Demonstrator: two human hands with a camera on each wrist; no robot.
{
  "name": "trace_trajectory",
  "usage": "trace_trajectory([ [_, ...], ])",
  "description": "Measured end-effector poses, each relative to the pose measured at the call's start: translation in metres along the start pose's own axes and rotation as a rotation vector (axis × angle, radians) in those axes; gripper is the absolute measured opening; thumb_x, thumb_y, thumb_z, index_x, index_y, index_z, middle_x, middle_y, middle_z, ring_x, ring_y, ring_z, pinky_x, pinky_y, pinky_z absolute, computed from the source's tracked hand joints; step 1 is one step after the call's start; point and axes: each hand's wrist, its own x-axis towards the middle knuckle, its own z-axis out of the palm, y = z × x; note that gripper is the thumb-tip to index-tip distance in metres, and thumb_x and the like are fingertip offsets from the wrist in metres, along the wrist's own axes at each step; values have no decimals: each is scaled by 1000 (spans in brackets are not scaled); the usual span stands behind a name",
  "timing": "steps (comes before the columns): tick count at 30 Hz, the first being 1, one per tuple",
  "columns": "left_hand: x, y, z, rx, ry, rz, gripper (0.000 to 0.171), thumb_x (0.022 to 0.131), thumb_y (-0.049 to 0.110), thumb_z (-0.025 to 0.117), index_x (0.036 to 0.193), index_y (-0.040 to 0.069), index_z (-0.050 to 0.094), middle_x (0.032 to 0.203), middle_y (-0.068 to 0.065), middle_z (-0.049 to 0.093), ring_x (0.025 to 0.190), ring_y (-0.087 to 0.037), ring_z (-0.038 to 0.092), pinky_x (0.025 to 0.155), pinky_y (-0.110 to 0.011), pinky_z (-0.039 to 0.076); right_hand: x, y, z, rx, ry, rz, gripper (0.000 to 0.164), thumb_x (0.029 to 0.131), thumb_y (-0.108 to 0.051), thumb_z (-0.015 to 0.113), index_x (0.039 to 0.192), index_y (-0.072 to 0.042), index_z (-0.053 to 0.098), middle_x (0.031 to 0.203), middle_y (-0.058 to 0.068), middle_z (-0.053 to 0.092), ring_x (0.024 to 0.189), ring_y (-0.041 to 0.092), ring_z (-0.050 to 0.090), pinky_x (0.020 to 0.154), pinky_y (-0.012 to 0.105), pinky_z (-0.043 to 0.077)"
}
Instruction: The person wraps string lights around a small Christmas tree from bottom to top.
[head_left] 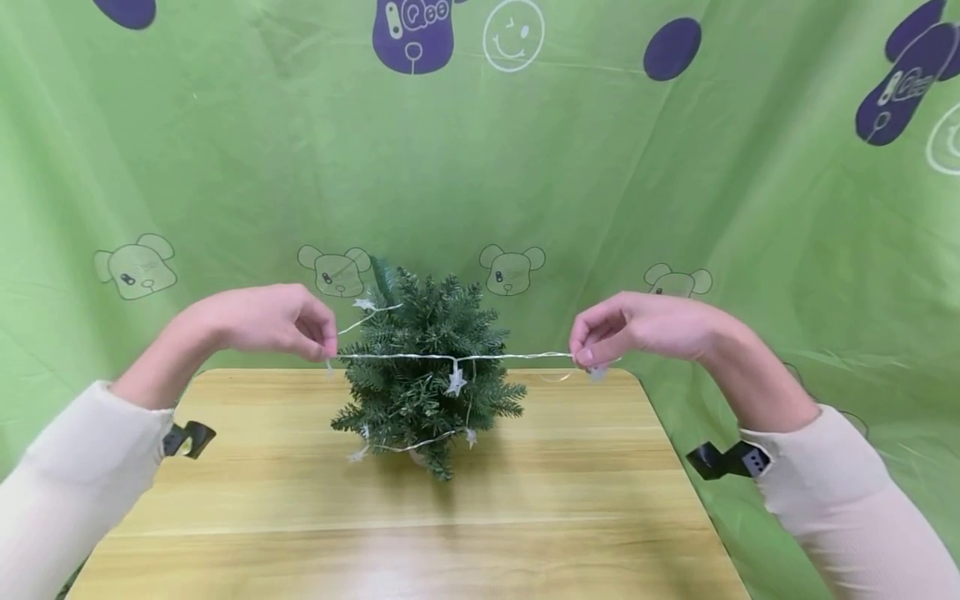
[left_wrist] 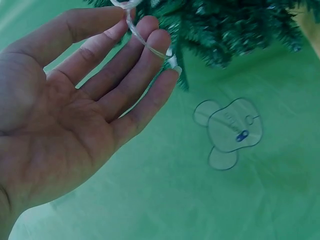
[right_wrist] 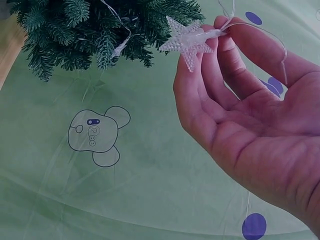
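Observation:
A string of star lights (head_left: 517,356) is stretched level in front of a small green artificial Christmas tree (head_left: 427,358). My left hand (head_left: 288,321) pinches it left of the tree between thumb and fingertips. On the other side, my right hand (head_left: 637,327) pinches the string close to a clear star (right_wrist: 189,39), with a thin loose end beside the thumb. One star (head_left: 456,379) dangles midway between the hands. More of the wire loops round the lower branches, with stars (head_left: 471,437) hanging there, and another strand reaches the tree's upper left.
The tree stands on a wood-grain table (head_left: 375,542) with rounded far corners. Behind and around it hangs a green printed curtain (head_left: 480,167) with bear heads and purple shapes. A small black camera mount (head_left: 727,460) sticks out from the right cuff, and another (head_left: 189,439) from the left.

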Motion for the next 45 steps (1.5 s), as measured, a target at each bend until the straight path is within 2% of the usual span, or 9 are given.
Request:
trace_trajectory([
  [8, 12, -6, 19, 22, -65, 48, 19, 94, 11, 66, 111, 8, 74, 111, -3, 76, 106, -20, 71, 96, -39, 58, -2, 4, 1, -6, -12, 20, 17, 96, -22, 67, 104, -6, 67, 96, 15, 69, 91, 37, 66, 94, 47, 50],
  [15, 15, -2, 21, 59, -78, 58, 23, 95, 15, 66, 116, 9, 75, 115, -7, 76, 105, -22, 72, 96, -40, 58, -5, 8, 1, -18, -9, 41, 17, 96, -23, 67, 103, -7, 67, 95, 15, 70, 91, 36, 67, 95, 45, 48],
  [22, 15, 0, 20, 61, -49, 47, 23, 97, 16, 64, 116, 10, 74, 115, -5, 76, 108, -21, 72, 99, -43, 57, -7, 16, -2, -6, -3, 58, 18, 95, -21, 67, 103, -5, 66, 94, 16, 69, 93, 38, 67, 97, 46, 47],
  [28, 16, -1, 22, 39, -19, 52, 14, 97, 16, 64, 106, 12, 73, 107, 1, 75, 104, -17, 70, 98, -41, 56, -5, 24, -2, 32, -46, 74, 18, 90, -12, 69, 104, -3, 65, 96, 16, 68, 90, 35, 68, 102, 46, 43],
  [31, 17, 0, 24, 47, 29, 41, 12, 96, 15, 63, 104, 11, 71, 104, -1, 74, 102, -15, 69, 96, -42, 57, -4, 26, -3, 28, -64, 68, 17, 89, -11, 68, 104, -2, 66, 94, 17, 68, 88, 33, 67, 102, 46, 44],
  [37, 21, 0, 27, 48, 155, 4, 17, 95, 14, 64, 109, 7, 70, 105, -6, 75, 96, -15, 69, 92, -43, 58, -3, 33, -6, 26, -53, 89, 16, 93, -13, 65, 104, -2, 65, 93, 15, 66, 85, 28, 65, 92, 46, 52],
  [39, 22, -1, 28, 41, 156, -5, 18, 95, 13, 64, 111, 7, 70, 105, -6, 75, 95, -16, 69, 91, -41, 58, -2, 37, -7, 22, -37, 99, 16, 94, -15, 64, 104, -3, 66, 93, 13, 66, 85, 26, 64, 90, 45, 53],
  [45, 23, -1, 31, -14, 99, -9, 20, 95, 11, 63, 114, 4, 68, 107, -9, 75, 91, -15, 69, 84, -35, 60, -1, 42, -9, 21, -17, 103, 18, 96, -19, 64, 105, -3, 67, 92, 13, 66, 84, 25, 64, 88, 43, 55],
])
